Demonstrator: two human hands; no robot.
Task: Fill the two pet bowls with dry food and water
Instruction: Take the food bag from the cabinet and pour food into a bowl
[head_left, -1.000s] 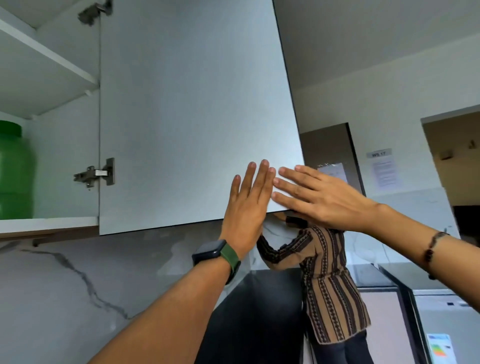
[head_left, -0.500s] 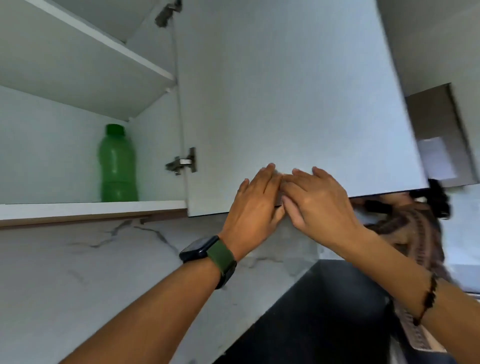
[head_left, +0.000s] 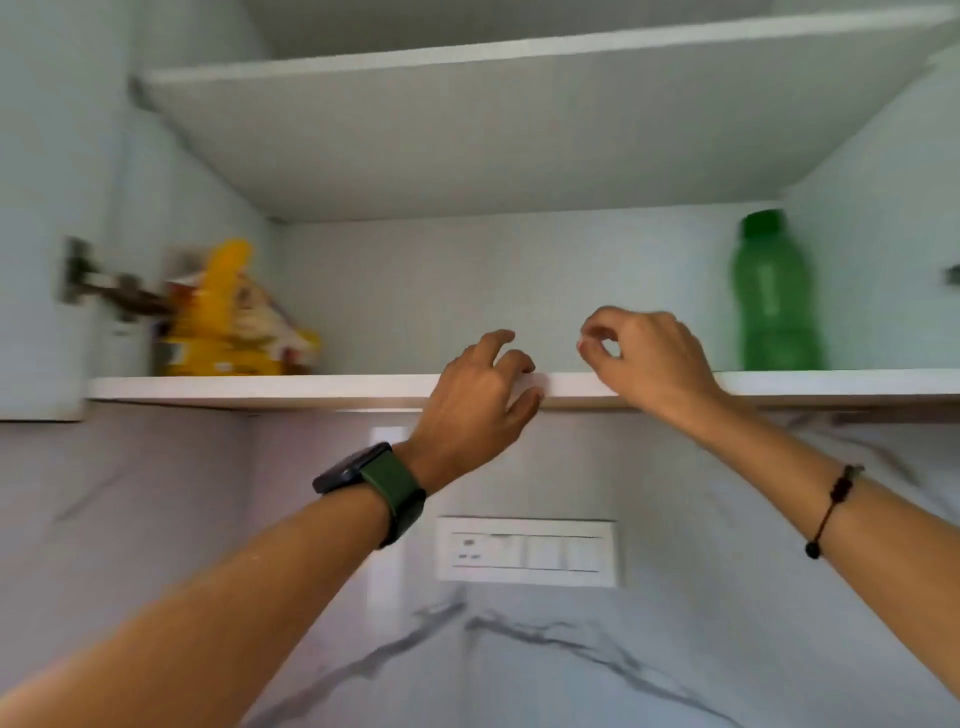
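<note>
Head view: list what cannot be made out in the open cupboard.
- Yellow printed food bag: motion blur smears the print, so its label cannot be read.
- Green plastic bottle with screw cap: the tinted wall hides its fill level.
- Upper white shelf: seen from below; its top is hidden.
- Pet bowls: out of frame.

Both hands, left hand (head_left: 480, 395) and right hand (head_left: 652, 358), have left the door for the shelf edge (head_left: 311, 385).
</note>
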